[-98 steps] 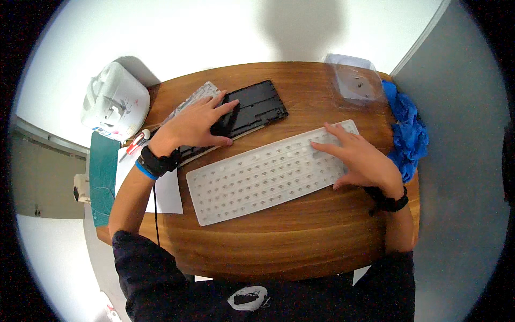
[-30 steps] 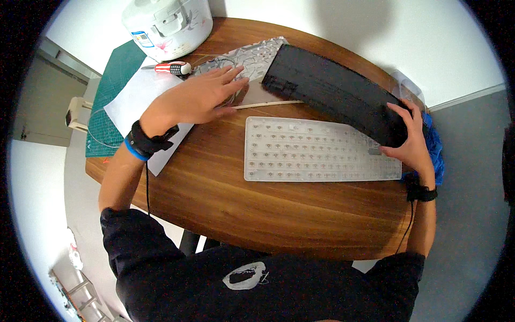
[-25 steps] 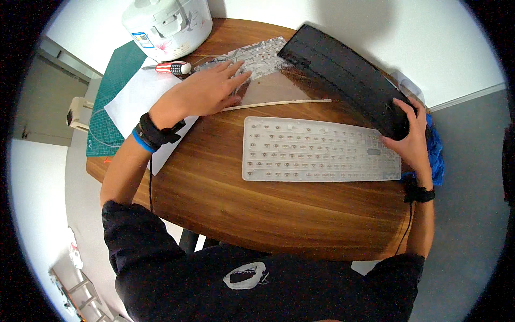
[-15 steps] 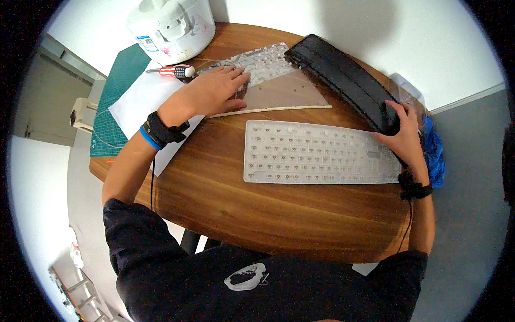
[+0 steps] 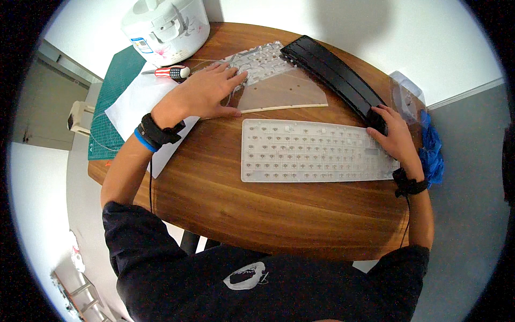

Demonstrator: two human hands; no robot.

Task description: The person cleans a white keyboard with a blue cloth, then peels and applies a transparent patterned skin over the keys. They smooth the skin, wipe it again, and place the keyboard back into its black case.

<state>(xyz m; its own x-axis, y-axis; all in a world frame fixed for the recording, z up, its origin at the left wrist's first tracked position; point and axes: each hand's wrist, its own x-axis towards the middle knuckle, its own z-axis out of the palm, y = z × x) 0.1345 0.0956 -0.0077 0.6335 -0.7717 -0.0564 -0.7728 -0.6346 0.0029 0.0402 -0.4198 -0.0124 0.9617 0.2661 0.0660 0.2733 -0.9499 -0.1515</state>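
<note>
1. Left hand (image 5: 206,94) lies spread, now flat on the clear sheet (image 5: 279,94), uncovered since the lift.
2. Right hand (image 5: 394,137) grips the black keyboard shell (image 5: 332,75), now set down far across the table (image 5: 225,193).

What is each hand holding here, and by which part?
Right hand grips the black keyboard shell by its near end. Left hand lies flat on the clear membrane sheet.

The person wears a black short-sleeved T-shirt (image 5: 230,268) with a small white print on the chest. The left hand (image 5: 201,94) is bare; at its wrist sits a broad black strap beside a thin blue band (image 5: 141,140), with a thin dark cable trailing down the forearm. The right hand (image 5: 395,138) is bare too, with a black wrist strap (image 5: 409,185) and its own thin cable.
</note>
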